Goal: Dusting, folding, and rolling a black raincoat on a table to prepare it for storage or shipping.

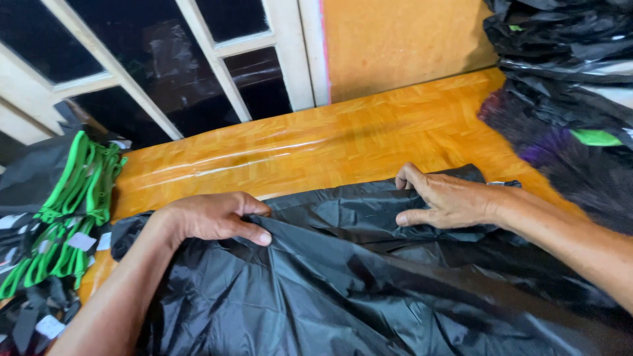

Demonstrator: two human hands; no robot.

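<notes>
While the black shiny fabric (343, 277) is lying spread over the near half of the wooden worktop (343, 142), both bare hands are resting on its far edge. The left hand (214, 216) is curling over a raised fold towards the worktop's left side, its thumb pressing on top of the cloth and its fingers tucking under the fold, so it is pinching the fabric. The right hand (448, 198) is lying further right along the same far edge, with the fingers bending over the hem and the thumb lying against the cloth below them; it is gripping the fabric edge as well. Between the two hands the fabric is doubling over itself in a flat folded band. The rest of the sheet is running in creases towards the near edge of the worktop and out of view.

At the left edge of the worktop a bundle of green straps (72, 198) with small white tags is sitting on dark cloth, well apart from the left hand. At the far right corner a heap of black bags (567, 72) is piling up, showing one green patch and a purple tint. Behind the worktop a white-framed window (198, 59) and an orange wall (402, 36) are showing.
</notes>
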